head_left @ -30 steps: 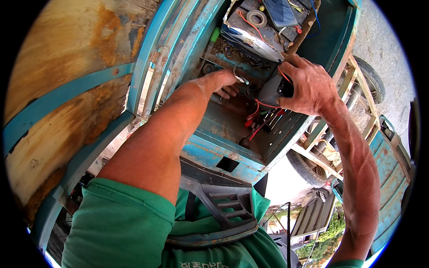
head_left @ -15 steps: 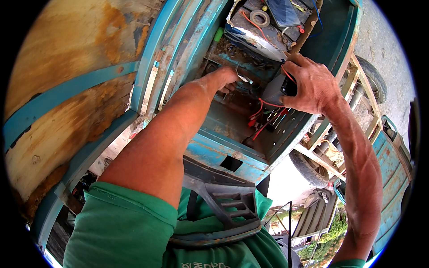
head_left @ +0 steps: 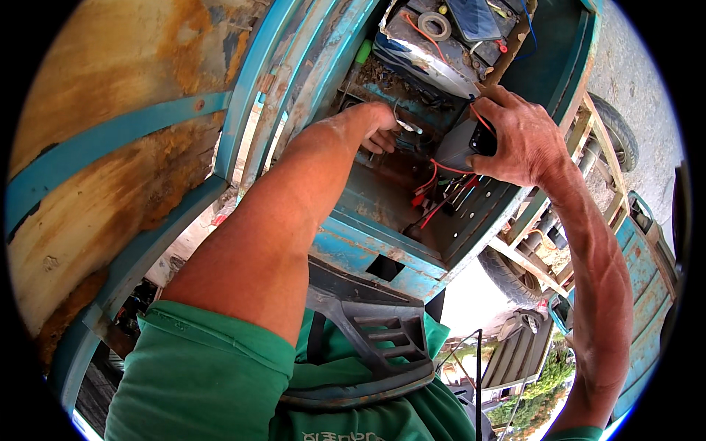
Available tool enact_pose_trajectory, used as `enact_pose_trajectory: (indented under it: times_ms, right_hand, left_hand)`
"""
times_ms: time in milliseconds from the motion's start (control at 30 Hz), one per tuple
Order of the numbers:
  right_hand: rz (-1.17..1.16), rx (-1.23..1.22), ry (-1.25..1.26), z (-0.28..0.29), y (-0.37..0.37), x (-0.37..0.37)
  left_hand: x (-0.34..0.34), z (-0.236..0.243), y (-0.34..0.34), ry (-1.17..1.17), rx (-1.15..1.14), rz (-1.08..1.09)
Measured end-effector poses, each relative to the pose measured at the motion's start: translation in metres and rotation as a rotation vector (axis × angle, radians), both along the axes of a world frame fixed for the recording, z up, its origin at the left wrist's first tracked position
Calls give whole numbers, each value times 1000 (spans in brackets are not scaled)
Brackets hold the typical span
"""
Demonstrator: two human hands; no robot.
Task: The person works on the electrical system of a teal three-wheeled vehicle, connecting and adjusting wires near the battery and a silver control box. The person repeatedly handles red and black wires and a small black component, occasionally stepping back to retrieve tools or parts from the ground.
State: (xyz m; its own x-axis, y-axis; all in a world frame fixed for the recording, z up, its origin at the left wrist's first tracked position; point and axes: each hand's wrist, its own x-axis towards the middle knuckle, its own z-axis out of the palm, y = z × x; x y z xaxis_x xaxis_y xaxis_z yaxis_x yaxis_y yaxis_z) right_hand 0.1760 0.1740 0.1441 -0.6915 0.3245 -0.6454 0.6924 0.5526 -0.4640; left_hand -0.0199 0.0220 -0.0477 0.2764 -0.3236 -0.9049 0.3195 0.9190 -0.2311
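Observation:
My left hand [head_left: 379,128] reaches into a turquoise metal compartment [head_left: 368,226], its fingers curled together. A small white piece [head_left: 409,127] with a thin wire curving above it sticks out beside the fingertips; its exact kind is too small to tell. My right hand [head_left: 521,140] is wrapped over the end of a grey box [head_left: 451,147] with a dark face, thumb and fingers on either side. Red wires [head_left: 450,168] run from beside the box to a loose bundle with red connectors [head_left: 420,198] on the compartment's floor. My palm hides part of the box.
A large battery pack [head_left: 430,62] fills the far end, with a tape roll [head_left: 434,26] and a phone [head_left: 471,18] on top. A green-handled tool [head_left: 363,51] stands at the left wall. Rusty panels [head_left: 140,147] rise at left; a wheel [head_left: 614,131] lies beyond the right edge.
The whole view has shifted slightly, moving the compartment a little right and down. Both hands keep their holds, and the white piece now shows slightly more.

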Motion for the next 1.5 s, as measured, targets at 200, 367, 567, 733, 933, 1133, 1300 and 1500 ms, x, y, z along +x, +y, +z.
enact_pose_trajectory:
  times_ms: [200, 367, 567, 733, 933, 1133, 1300, 1500]
  right_hand:
    - [4, 2, -17, 1, 0, -1]
    - [1, -2, -37, 4, 1, -3]
    - [-3, -18, -56, 7, 3, -5]
    - [-19, 1, -31, 4, 1, 0]
    - [-7, -38, -62, 4, 5, -2]
    - [-7, -19, -45, 5, 4, 0]
    - [-24, 7, -8, 4, 3, 2]
    - [-16, 2, -18, 3, 3, 2]
  left_hand:
    - [-2, 5, 4, -38, -10, 48]
    - [0, 7, 2, -99, 68, 150]
    - [2, 1, -13, -72, 29, 339]
    - [5, 8, -9, -30, 71, 321]
    - [12, 13, -21, 54, 172, 290]
    - [21, 11, -35, 112, 253, 366]
    - [21, 6, -42, 112, 269, 323]
    - [36, 14, -37, 67, 155, 326]
